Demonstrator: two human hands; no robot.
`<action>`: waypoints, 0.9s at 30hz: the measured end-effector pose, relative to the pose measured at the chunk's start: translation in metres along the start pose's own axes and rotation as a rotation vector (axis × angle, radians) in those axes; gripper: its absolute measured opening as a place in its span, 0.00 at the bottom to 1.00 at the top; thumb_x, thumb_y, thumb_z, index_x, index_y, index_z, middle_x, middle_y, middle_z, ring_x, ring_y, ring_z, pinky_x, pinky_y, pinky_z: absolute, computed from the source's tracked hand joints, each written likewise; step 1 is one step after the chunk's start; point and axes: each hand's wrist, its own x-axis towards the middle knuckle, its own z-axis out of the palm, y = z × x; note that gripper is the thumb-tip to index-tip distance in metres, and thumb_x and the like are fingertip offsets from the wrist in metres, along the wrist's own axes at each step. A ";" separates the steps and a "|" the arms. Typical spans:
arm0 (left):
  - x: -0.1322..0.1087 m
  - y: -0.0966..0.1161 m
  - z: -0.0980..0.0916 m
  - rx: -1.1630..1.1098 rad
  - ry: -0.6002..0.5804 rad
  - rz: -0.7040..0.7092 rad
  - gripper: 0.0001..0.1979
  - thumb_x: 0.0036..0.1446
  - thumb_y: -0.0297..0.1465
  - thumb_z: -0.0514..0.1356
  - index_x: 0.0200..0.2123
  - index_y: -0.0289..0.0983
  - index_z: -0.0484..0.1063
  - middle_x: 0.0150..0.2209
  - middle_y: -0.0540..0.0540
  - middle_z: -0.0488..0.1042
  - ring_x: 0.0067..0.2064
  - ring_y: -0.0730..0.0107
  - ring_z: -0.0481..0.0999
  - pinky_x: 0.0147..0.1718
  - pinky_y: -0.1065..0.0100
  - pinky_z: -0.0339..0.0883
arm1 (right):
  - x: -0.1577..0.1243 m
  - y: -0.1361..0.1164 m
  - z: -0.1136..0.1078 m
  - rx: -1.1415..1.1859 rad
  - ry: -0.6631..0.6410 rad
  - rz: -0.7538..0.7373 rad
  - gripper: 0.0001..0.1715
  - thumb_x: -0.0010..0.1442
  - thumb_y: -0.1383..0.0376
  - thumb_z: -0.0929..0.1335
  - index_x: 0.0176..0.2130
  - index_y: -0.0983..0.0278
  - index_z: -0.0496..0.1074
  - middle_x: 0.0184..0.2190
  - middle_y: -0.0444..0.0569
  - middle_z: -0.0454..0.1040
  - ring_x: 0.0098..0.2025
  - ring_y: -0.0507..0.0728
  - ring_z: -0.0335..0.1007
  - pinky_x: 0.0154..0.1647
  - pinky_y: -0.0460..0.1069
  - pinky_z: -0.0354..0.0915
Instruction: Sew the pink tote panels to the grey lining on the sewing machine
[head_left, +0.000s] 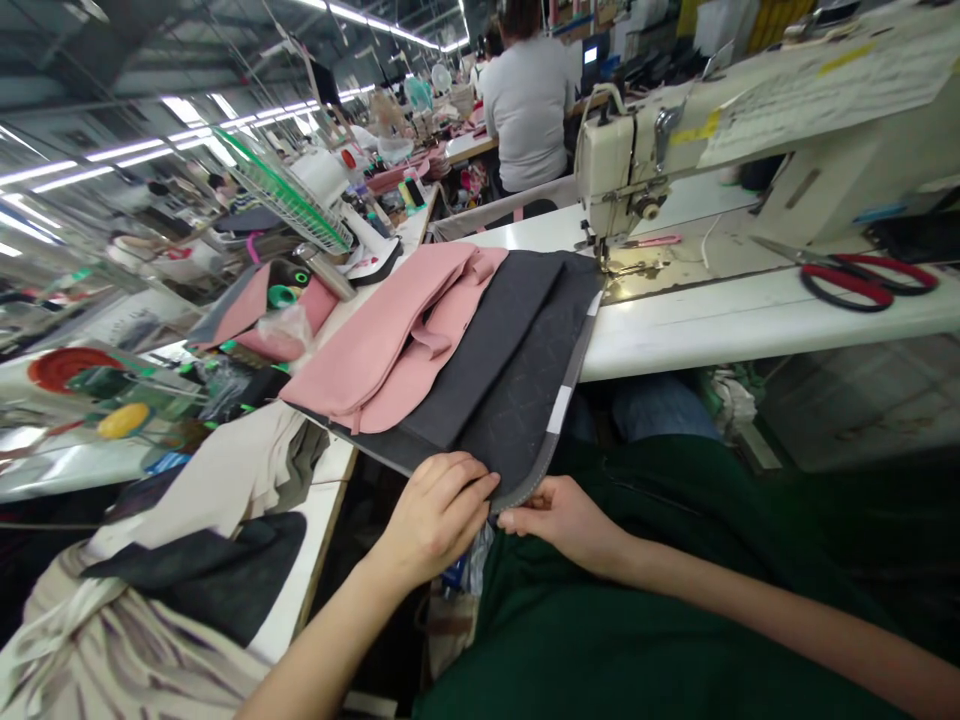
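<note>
A dark grey fabric panel (pixel 517 400) with a stitched border and white patches along its edge lies partly on the sewing table and reaches over its front edge. Pink fabric pieces (pixel 397 340) with a strap rest on top of it. My left hand (pixel 442 515) is closed on the panel's near corner, fingers on top and thumb out of sight. Just right of it, my right hand (pixel 562 520) pinches the rounded edge of the same corner. The panel's far edge lies close by the needle area of the sewing machine (pixel 611 180).
Red-handled scissors (pixel 862 280) lie on the table (pixel 675 335) at right. A pink tweezer-like tool (pixel 652 241) is behind the needle. Cloth pieces (pixel 225 470) are stacked at left, near a pink bin (pixel 315 310) and a metal flask (pixel 326 270). A person in grey (pixel 529 110) sits ahead.
</note>
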 end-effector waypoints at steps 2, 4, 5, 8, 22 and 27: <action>-0.006 0.001 -0.003 -0.004 -0.007 -0.003 0.14 0.57 0.21 0.62 0.48 0.32 0.72 0.43 0.42 0.74 0.48 0.62 0.71 0.48 0.60 0.69 | -0.001 0.001 0.001 -0.035 0.014 -0.007 0.14 0.49 0.58 0.75 0.30 0.66 0.76 0.27 0.45 0.77 0.33 0.55 0.72 0.36 0.50 0.68; -0.010 0.003 -0.005 0.001 0.001 -0.005 0.14 0.56 0.20 0.62 0.47 0.32 0.72 0.42 0.42 0.74 0.47 0.63 0.72 0.47 0.60 0.69 | -0.002 0.002 0.002 -0.064 0.023 -0.015 0.15 0.50 0.57 0.75 0.31 0.66 0.77 0.27 0.46 0.77 0.32 0.55 0.72 0.36 0.50 0.69; -0.012 0.004 -0.006 0.005 0.006 -0.008 0.14 0.57 0.20 0.62 0.47 0.32 0.72 0.42 0.42 0.74 0.47 0.63 0.72 0.47 0.60 0.69 | -0.003 0.002 0.002 -0.076 0.027 -0.020 0.16 0.50 0.56 0.75 0.32 0.66 0.77 0.28 0.46 0.77 0.32 0.55 0.73 0.36 0.50 0.69; -0.014 0.007 -0.007 0.004 0.032 0.002 0.14 0.58 0.21 0.61 0.48 0.32 0.72 0.41 0.42 0.74 0.46 0.64 0.73 0.45 0.61 0.70 | -0.005 0.001 0.003 -0.117 0.043 -0.029 0.18 0.51 0.53 0.75 0.34 0.66 0.77 0.30 0.48 0.78 0.34 0.56 0.74 0.37 0.51 0.70; -0.019 0.004 -0.007 -0.053 0.025 0.044 0.14 0.61 0.21 0.57 0.50 0.31 0.70 0.43 0.41 0.74 0.48 0.65 0.72 0.47 0.62 0.71 | -0.013 -0.011 0.010 -0.141 0.042 0.003 0.17 0.52 0.55 0.74 0.37 0.65 0.77 0.34 0.49 0.80 0.37 0.57 0.75 0.35 0.50 0.70; -0.015 0.007 -0.010 -0.066 0.008 0.059 0.12 0.63 0.21 0.54 0.49 0.31 0.69 0.44 0.41 0.73 0.49 0.65 0.71 0.49 0.61 0.69 | -0.015 -0.013 0.009 -0.132 0.033 0.026 0.14 0.53 0.59 0.70 0.38 0.65 0.77 0.35 0.49 0.80 0.38 0.57 0.76 0.36 0.50 0.70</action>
